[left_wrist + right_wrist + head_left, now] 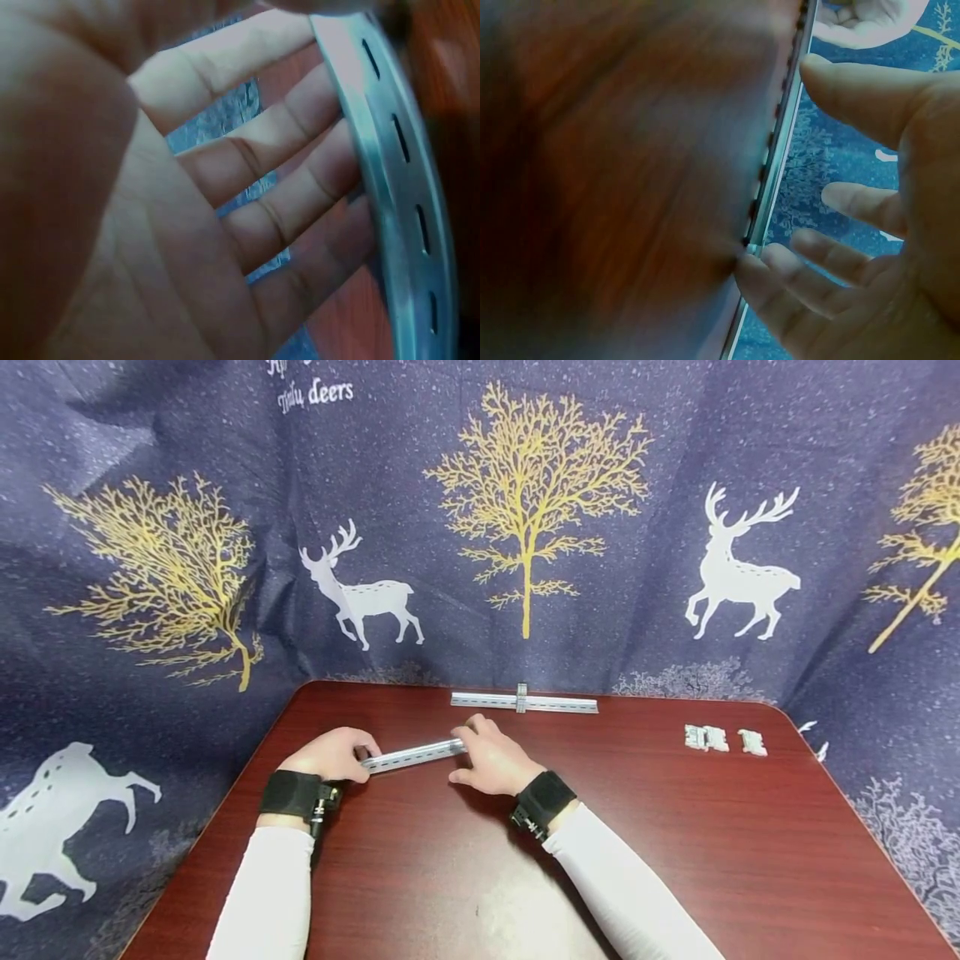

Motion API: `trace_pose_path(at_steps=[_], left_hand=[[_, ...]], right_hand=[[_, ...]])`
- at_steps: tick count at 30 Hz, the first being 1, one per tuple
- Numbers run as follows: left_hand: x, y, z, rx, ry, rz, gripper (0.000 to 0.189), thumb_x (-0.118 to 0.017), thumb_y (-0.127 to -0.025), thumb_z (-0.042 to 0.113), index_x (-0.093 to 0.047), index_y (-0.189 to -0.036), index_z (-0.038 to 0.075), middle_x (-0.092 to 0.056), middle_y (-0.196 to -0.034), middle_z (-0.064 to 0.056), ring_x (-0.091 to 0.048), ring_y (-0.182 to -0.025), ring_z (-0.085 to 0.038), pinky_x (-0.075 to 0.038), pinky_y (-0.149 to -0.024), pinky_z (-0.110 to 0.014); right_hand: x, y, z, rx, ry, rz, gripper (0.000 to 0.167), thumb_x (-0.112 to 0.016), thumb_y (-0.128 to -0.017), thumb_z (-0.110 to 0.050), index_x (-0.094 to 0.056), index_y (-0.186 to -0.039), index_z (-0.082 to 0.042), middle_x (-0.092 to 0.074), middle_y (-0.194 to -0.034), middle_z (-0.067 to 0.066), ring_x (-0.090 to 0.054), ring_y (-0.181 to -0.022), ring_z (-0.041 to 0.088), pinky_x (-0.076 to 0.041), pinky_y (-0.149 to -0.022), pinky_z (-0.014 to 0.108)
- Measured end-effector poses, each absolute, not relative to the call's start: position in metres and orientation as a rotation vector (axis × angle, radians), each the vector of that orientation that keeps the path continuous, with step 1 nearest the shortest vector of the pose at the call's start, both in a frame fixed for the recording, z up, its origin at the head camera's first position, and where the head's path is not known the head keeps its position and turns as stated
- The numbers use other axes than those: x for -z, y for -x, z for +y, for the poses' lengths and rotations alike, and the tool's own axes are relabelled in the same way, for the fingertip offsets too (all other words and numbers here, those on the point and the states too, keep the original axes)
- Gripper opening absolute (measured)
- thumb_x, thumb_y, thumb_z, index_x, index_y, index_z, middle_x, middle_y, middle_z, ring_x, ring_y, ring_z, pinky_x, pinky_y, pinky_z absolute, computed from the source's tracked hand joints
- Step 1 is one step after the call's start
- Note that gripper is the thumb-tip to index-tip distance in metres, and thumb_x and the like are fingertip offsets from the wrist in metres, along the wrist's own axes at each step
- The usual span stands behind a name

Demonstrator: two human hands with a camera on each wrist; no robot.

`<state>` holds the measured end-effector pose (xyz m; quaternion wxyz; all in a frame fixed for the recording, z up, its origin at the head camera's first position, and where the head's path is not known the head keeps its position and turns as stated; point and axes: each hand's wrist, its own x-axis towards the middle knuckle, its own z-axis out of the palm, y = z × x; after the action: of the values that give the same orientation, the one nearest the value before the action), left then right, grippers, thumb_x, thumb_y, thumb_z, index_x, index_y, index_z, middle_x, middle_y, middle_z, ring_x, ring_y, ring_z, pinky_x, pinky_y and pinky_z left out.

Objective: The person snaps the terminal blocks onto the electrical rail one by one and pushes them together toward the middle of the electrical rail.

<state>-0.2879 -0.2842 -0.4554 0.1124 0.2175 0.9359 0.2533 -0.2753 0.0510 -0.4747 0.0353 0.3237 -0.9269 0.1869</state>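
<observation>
A short slotted metal DIN rail (414,756) lies slantwise between both hands in the head view. My left hand (337,755) grips its left end. In the left wrist view the fingers (255,150) reach the edge of the slotted rail (397,180), and the thumb is mostly cut off at the top. My right hand (493,758) is at the other end, its fingertips touching the rail and its thumb spread away in the head view. The right wrist view shows the loosely extended fingers (795,292) right at the rail's end (769,187).
Near the back edge of the reddish-brown table (675,843) lies a longer slotted rail (562,703) with a small clip-like piece (521,697) across its middle. Several small pale terminal-like parts (707,737) sit at the right, with another such part (752,742) beside them. A patterned cloth (600,610) hangs behind.
</observation>
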Motion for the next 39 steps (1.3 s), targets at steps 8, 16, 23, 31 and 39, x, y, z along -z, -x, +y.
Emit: trace_pose_path(at_steps=[8, 16, 23, 31, 39], left_hand=[[0.455, 0.289, -0.266, -0.637, -0.746, 2.777, 0.033, -0.084, -0.076, 0.001, -0.08, -0.108, 0.008, -0.072, -0.099, -0.004, -0.061, -0.088, -0.02, -0.054, -0.082, -0.043], [0.478, 0.306, -0.269, -0.643, -0.91, 2.801, 0.033, -0.082, -0.073, 0.009, -0.079, -0.106, 0.015, -0.068, -0.095, -0.001, -0.061, -0.085, -0.021, -0.054, -0.08, -0.043], [0.47, 0.297, -0.252, -0.594, -0.842, 2.834, 0.035, -0.083, -0.075, 0.008, -0.08, -0.109, 0.013, -0.068, -0.099, -0.003, -0.06, -0.087, -0.021, -0.054, -0.083, -0.045], [0.458, 0.285, -0.235, -0.502, -0.801, 2.865, 0.033, -0.085, -0.073, 0.008, -0.08, -0.105, 0.014, -0.067, -0.096, -0.001, -0.056, -0.084, -0.017, -0.052, -0.081, -0.04], [0.463, 0.289, -0.229, -0.523, -0.893, 2.863, 0.03, -0.084, -0.071, 0.01, -0.08, -0.1, 0.014, -0.067, -0.093, 0.0, -0.057, -0.084, -0.016, -0.052, -0.081, -0.039]], right_hand=[[0.476, 0.278, 0.054, -0.415, -0.961, -2.924, 0.071, -0.089, -0.095, -0.042, -0.064, -0.152, -0.009, -0.059, -0.136, 0.013, -0.06, -0.124, 0.031, -0.057, -0.1, 0.044], [0.477, 0.28, 0.057, -0.302, -0.988, -2.893, 0.056, -0.089, -0.096, -0.036, -0.072, -0.141, -0.007, -0.065, -0.128, 0.01, -0.061, -0.114, 0.032, -0.057, -0.095, 0.045], [0.479, 0.282, 0.062, -0.243, -1.001, -2.856, 0.034, -0.088, -0.097, -0.029, -0.08, -0.124, -0.01, -0.064, -0.111, 0.005, -0.057, -0.1, 0.03, -0.057, -0.082, 0.043], [0.481, 0.279, 0.069, -0.251, -1.019, -2.815, 0.014, -0.089, -0.096, -0.023, -0.08, -0.1, -0.014, -0.058, -0.099, 0.002, -0.055, -0.093, 0.028, -0.055, -0.077, 0.042], [0.481, 0.276, 0.082, -0.248, -1.033, -2.808, 0.015, -0.09, -0.095, -0.025, -0.079, -0.101, -0.015, -0.06, -0.101, 0.002, -0.058, -0.097, 0.028, -0.057, -0.083, 0.041]])
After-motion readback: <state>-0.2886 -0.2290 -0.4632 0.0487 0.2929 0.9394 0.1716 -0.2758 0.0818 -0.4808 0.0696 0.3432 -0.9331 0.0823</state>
